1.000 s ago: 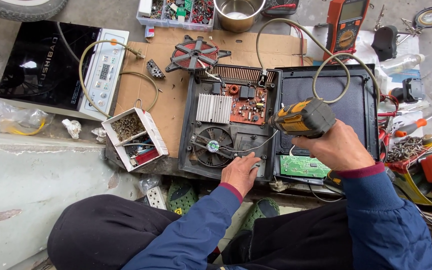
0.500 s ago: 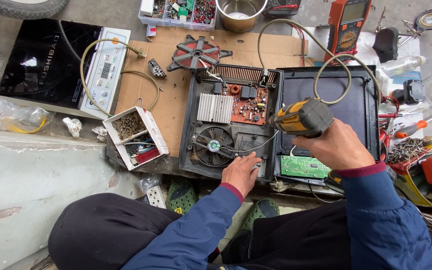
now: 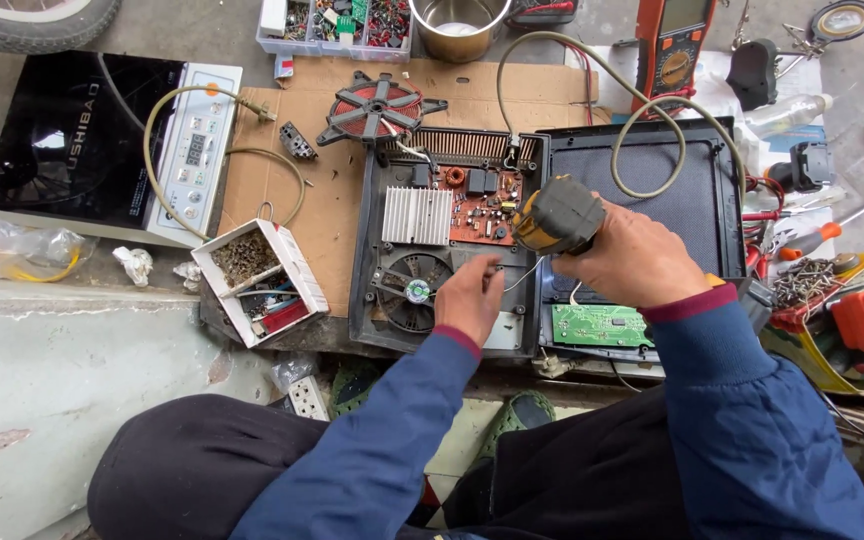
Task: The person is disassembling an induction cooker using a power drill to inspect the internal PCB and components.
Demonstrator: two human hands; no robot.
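Note:
My right hand [image 3: 634, 262] grips a yellow and grey cordless screwdriver [image 3: 556, 216], tilted over the red circuit board [image 3: 480, 204] of an opened induction cooker base [image 3: 374, 250]. My left hand [image 3: 470, 297] rests, fingers pinched, on the base's near edge beside the black fan [image 3: 408, 283]; I cannot tell whether it holds anything. A silver heatsink [image 3: 416, 214] sits left of the board. The cooker's black lid [image 3: 692, 205] lies flipped open to the right, with a green circuit board [image 3: 598, 325] at its near edge.
A copper coil disc [image 3: 376, 107] lies on cardboard [image 3: 302, 200] behind. A white box of screws [image 3: 257, 280], a second cooker [image 3: 92, 140], a parts organiser [image 3: 337, 22], a steel pot [image 3: 457, 25], a multimeter [image 3: 674, 45], and tools [image 3: 852, 300] at right surround the spot.
My left hand has moved up from the base's near rim toward the fan. The screwdriver in my right hand has shifted slightly left over the circuit board.

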